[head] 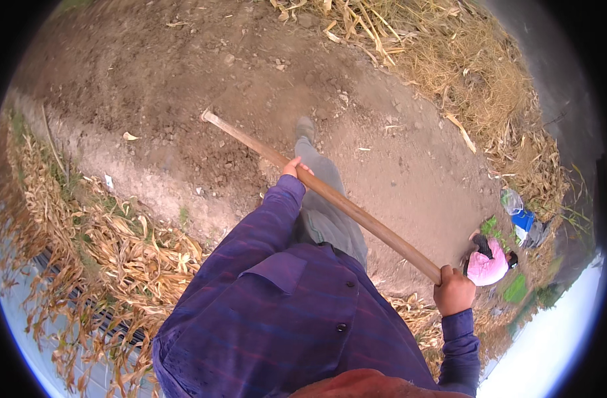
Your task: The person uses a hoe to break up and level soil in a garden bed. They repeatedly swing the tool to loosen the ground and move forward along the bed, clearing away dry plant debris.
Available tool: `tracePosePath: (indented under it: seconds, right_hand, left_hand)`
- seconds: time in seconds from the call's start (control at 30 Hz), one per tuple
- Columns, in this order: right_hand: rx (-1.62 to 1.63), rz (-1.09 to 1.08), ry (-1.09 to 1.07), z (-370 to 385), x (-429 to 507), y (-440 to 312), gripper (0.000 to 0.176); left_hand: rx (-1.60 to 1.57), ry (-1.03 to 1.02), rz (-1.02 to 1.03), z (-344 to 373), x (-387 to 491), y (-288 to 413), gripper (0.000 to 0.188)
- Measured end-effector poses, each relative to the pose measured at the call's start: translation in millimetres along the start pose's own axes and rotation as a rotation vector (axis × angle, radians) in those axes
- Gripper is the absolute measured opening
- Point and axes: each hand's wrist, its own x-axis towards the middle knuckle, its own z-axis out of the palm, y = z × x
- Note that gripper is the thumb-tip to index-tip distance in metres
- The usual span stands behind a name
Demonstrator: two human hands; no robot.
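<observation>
A long wooden tool handle (368, 219) slants across the front of my body. My left hand (294, 168) grips it around the middle, above my grey trouser leg (325, 174). Near the handle's butt end, at the right, my right hand (454, 290) is closed around the wood. The far end reaches up and left over loose brown soil (199, 154). Little of the tool's head shows there, so its kind is not clear. One shoe (306, 128) stands on the dirt ahead of me.
Dry corn stalks (149, 253) line the left side, and a heap of straw and husks (462, 74) lies at the upper right. A person in pink (486, 263) crouches at the right, near green plants (491, 228), a blue container (522, 219) and a clear plastic bag (511, 201).
</observation>
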Motion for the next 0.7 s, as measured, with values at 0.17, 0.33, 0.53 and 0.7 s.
tracePosePath:
  seconds: [0.17, 0.33, 0.53, 0.7]
  right_hand:
    - [0.141, -0.012, -0.088, 80.9, 29.6, 51.6, 0.022]
    - [0.309, -0.122, -0.106, 173.9, 107.7, 19.3, 0.02]
    - [0.48, -0.206, 0.054, 128.9, 260.6, -81.9, 0.013]
    - [0.536, -0.273, 0.107, 27.2, 282.9, -98.5, 0.018]
  left_hand:
    - [0.204, 0.094, 0.143, 7.2, 10.2, -10.8, 0.02]
    - [0.226, 0.185, 0.414, -25.5, -17.0, 86.2, 0.018]
    - [0.161, 0.306, 0.789, 24.6, -106.4, 271.4, 0.022]
    - [0.175, 0.238, 0.817, 75.3, -133.6, 365.9, 0.024]
